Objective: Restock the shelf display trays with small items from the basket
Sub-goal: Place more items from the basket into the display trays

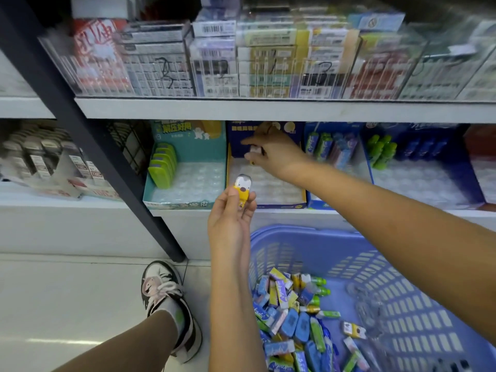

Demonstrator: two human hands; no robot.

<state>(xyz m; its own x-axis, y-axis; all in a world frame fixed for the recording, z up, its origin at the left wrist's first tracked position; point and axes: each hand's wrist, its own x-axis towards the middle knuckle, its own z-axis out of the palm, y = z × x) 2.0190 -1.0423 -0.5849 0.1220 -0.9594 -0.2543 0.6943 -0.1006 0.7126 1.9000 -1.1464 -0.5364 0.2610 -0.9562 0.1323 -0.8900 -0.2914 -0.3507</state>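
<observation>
A shop shelf is viewed from above, with a lilac-blue basket (295,233) set on the floor at lower right. A large heap of small packets (292,318), blue, green, yellow and white, is seen lying in it.

Open display trays are lined up along the lower shelf (80,206). In the teal tray (188,154) at the left, only a short row of green items (162,165) is stood at one side, and most of its clear moulded insert is left bare. The navy tray (281,204) beside it appears almost unfilled. Further right, the blue tray (314,204) is loaded with tubes (332,149) at its back only.

The right hand (271,153) is stretched into the back of the navy tray, its fingers closed in a pinch on a small white item (255,150), which is blurred. The left hand (230,218) is raised just in front of the same tray, its fingers curled round a yellow and white item (243,190) held upright.

The restocking is judged to be at an early stage. One piece is being placed and a second is kept ready. Most tray slots are unfilled and much of the stock is yet to be taken from the basket.
</observation>
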